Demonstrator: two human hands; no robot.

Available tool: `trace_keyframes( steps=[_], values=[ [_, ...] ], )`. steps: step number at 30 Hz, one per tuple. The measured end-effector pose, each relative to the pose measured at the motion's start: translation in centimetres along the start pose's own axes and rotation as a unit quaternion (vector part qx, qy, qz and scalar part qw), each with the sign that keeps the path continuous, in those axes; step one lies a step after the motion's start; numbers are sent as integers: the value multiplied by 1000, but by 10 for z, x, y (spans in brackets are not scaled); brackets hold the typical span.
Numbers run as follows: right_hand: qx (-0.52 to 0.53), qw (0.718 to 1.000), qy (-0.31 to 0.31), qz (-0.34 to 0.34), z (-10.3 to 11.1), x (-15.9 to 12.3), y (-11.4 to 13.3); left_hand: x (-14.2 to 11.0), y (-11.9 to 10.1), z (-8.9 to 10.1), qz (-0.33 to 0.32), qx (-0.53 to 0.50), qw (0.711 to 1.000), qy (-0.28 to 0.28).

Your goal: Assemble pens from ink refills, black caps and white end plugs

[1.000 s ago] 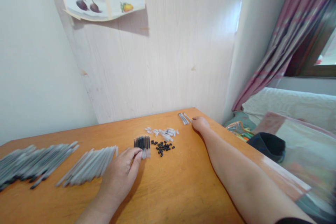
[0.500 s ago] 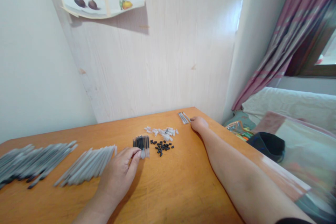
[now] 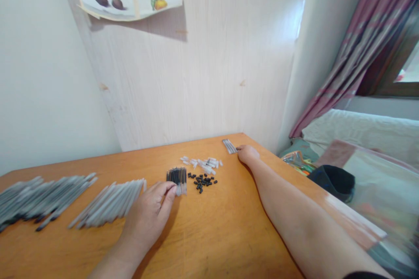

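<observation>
My left hand (image 3: 149, 211) is left of centre, thumb and index finger pinched together at the near end of a row of dark-tipped pen refills (image 3: 176, 175). A refill seems to be in the pinch, though its end is hidden by my fingertips. My right hand (image 3: 248, 155) reaches to the far right of the table, fingers closed at the near end of a pen. That pen lies in a small side-by-side row of slim grey-white pens (image 3: 229, 146). Small black plugs (image 3: 203, 181) and short clear caps (image 3: 206, 165) lie scattered between my hands.
Whitish pen barrels (image 3: 113, 205) lie beside my left forearm, with a larger pile of dark-ended pens (image 3: 59, 198) further left. The wooden table (image 3: 209, 235) meets a wall at the back. Past its right edge sit a dark pouch (image 3: 333, 183) and a clear bag (image 3: 298, 162).
The pen at my right hand has shifted left and now lies against the other pens in the row. My left hand has stayed at the refills.
</observation>
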State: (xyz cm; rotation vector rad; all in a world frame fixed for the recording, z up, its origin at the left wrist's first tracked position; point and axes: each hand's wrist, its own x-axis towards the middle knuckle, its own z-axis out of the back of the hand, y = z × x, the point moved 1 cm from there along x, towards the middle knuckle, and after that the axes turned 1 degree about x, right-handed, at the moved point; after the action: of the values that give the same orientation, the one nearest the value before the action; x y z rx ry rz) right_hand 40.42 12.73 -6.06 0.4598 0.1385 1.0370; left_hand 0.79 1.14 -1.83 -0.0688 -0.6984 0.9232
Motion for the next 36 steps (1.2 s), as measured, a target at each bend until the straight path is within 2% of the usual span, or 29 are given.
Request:
trace_keyframes(
  steps=[28,36],
  values=[
    [16,1000,-1,-1,3,-5,2,0,4,-2,2,3,1000,6],
    [39,998,-38,-34,3,-3,-2,0,0,1,4,2,1000,5]
  ],
)
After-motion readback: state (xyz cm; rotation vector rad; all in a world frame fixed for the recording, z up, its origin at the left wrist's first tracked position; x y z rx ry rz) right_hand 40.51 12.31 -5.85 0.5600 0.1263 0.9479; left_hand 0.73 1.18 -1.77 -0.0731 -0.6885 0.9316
